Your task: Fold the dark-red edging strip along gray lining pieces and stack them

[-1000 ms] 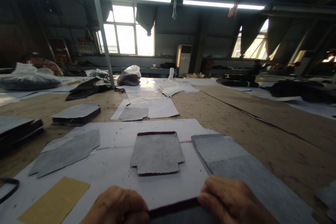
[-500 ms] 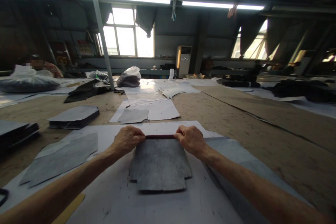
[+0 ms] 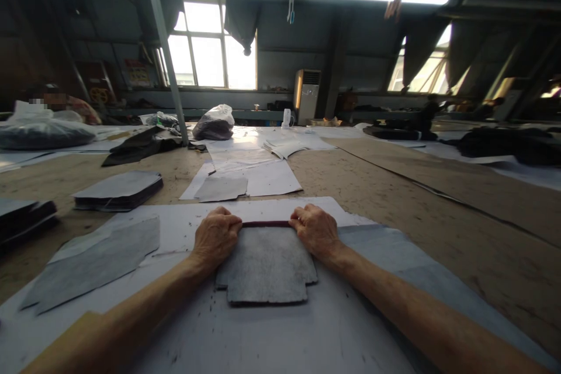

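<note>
Since a second ago, both hands and the panel they hold have moved from near edge to mid-scene. I see the left hand (image 3: 217,236) and right hand (image 3: 314,234) pinching opposite ends of the dark maroon strip (image 3: 265,224) on the far edge of the notched grey fabric-like panel (image 3: 267,269). Panel's over the white paper sheet (image 3: 280,339), between the angular grey piece (image 3: 99,266) at left and blue-grey sheets (image 3: 385,251) at right.

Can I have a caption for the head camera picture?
Left hand and right hand pinch the red edge of a grey piece.
</note>
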`<state>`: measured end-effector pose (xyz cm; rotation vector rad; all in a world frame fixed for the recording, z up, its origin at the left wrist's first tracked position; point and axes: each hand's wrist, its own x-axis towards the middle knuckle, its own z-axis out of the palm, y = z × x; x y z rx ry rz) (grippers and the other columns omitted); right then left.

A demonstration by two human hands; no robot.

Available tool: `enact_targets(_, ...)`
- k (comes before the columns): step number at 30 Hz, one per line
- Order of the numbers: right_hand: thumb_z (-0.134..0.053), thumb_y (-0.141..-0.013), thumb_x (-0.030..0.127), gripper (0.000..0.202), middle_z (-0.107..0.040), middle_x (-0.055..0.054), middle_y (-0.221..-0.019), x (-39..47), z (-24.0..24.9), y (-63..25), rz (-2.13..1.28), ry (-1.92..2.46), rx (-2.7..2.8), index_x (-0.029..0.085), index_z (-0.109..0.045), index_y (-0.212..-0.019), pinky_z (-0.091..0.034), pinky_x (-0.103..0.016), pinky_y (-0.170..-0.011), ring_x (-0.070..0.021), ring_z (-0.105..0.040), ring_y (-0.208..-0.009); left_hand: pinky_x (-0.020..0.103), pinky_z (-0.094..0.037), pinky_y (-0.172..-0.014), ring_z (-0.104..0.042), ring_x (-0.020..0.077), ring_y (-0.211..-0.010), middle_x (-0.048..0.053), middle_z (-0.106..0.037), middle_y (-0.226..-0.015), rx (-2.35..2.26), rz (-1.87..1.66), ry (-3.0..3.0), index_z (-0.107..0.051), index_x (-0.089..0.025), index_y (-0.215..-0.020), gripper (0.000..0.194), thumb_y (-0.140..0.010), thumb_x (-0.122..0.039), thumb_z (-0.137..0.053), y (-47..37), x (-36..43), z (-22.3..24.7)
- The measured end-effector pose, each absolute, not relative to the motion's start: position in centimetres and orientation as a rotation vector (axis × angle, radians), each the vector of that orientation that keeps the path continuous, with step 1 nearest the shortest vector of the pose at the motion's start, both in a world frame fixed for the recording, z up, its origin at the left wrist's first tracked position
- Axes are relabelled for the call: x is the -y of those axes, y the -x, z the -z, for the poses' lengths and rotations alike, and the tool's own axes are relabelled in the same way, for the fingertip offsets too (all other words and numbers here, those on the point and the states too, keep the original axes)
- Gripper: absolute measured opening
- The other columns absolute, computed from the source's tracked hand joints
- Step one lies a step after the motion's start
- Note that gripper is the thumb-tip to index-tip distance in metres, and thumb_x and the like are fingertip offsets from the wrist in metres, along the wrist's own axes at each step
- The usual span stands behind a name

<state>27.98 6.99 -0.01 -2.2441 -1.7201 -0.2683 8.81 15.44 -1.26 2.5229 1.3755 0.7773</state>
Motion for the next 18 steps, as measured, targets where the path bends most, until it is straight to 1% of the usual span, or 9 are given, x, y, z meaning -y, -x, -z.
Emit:
enact_targets(5,-0.052,-0.087,0.027,0.015,-0.057,-0.004,-0.092,-7.5,0.2,-28.1,0.325,2.248,1.769,0.014,-0.058,-0.088,-0.047,-0.034,-0.076,-0.0154,-0.055,-0.087,0.033,-0.04,-0.082,-0.052,0.015,-0.088,0.003,-0.059,-0.09,-1.396,-0.789,-2.615,-0.062,-0.014,-0.078,0.017,-0.085,-0.022,-0.048,-9.0,-15.2,1.7)
enact_targets(10,-0.052,-0.087,0.028,0.017,-0.058,-0.004,-0.092,-8.2,0.8,-28.5,0.354,2.245,1.796,0.012,-0.058,-0.089,-0.047,-0.035,-0.077,-0.0157,-0.055,-0.087,0.036,-0.04,-0.083,-0.053,0.0164,-0.088,0.004,-0.059,-0.091,-1.468,-0.75,-2.669,-0.063,-0.015,-0.086,0.019,-0.086,-0.021,-0.045,-9.2,-15.2,1.8)
enact_targets(13,-0.052,-0.088,0.027,0.016,-0.058,-0.004,-0.09,-8.5,1.0,-28.8,0.373,2.207,1.825,0.012,-0.058,-0.088,-0.047,-0.034,-0.076,-0.0153,-0.056,-0.086,0.038,-0.039,-0.082,-0.053,0.0185,-0.09,0.004,-0.059,-0.093,-1.52,-0.73,-2.697,-0.064,-0.018,-0.089,0.021,-0.085,-0.021,-0.043,-9.3,-15.2,1.9)
enact_targets(15,-0.052,-0.088,0.025,0.015,-0.058,-0.004,-0.09,-8.3,0.7,-28.9,0.401,2.186,1.816,0.011,-0.058,-0.088,-0.047,-0.034,-0.076,-0.0157,-0.056,-0.087,0.036,-0.038,-0.081,-0.053,0.0192,-0.092,0.004,-0.059,-0.094,-1.541,-0.719,-2.711,-0.065,-0.022,-0.089,0.024,-0.084,-0.022,-0.041,-9.3,-15.2,1.9)
enact_targets(18,-0.05,-0.087,0.021,0.013,-0.057,-0.006,-0.097,-7.0,-0.6,-29.1,0.465,2.143,1.773,0.011,-0.058,-0.091,-0.045,-0.036,-0.08,-0.0178,-0.053,-0.094,0.035,-0.039,-0.079,-0.053,0.0206,-0.092,0.004,-0.059,-0.096,-1.544,-0.714,-2.716,-0.067,-0.025,-0.088,0.026,-0.082,-0.025,-0.041,-9.1,-15.2,2.1)
